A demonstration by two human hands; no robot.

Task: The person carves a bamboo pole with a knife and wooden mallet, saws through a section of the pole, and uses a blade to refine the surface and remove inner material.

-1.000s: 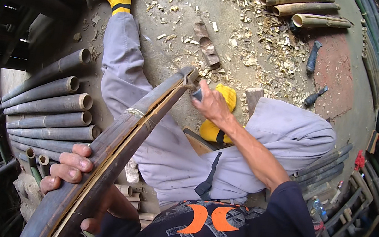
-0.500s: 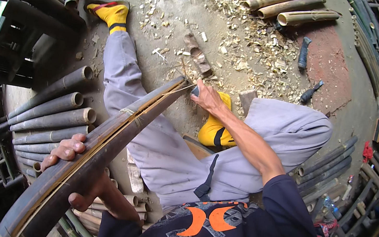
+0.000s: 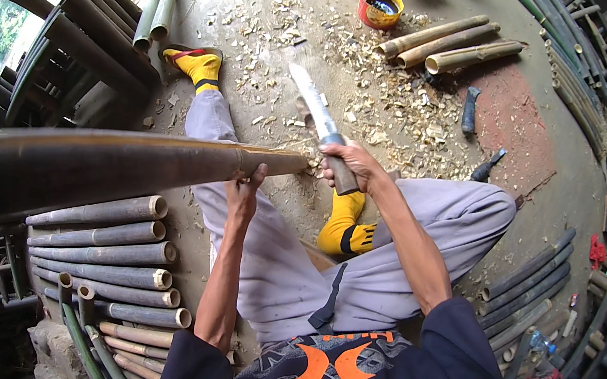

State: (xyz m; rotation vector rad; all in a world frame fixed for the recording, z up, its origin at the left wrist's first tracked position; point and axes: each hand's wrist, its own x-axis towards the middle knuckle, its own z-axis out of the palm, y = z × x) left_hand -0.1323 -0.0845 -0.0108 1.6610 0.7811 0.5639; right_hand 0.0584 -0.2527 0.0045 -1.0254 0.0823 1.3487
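Observation:
A thick dark bamboo pole [image 3: 113, 163] with a pale lengthwise strip along its top lies nearly level across my left side, its wide end blurred at the far left. My left hand [image 3: 243, 193] grips the pole from below, near its narrow end. In my right hand [image 3: 351, 167] is a large knife [image 3: 311, 96], held by its dark handle. The bright blade points up and left, away from me, apart from the pole. The pole's narrow tip stops just left of my right hand. Behind the blade, a notched wood block [image 3: 304, 110] is partly hidden.
Wood chips [image 3: 339, 47] litter the floor ahead, with a yellow-red bucket [image 3: 380, 6] of dark liquid. Cut bamboo poles [image 3: 456, 44] lie at the far right; more bamboo lengths [image 3: 105, 247] are stacked at left. Two dark-wrapped tools [image 3: 470, 111] rest near the red patch.
The pole has swung from a diagonal to nearly level. My left hand has moved along it toward the narrow end. The knife blade has come into clear view, pointing away.

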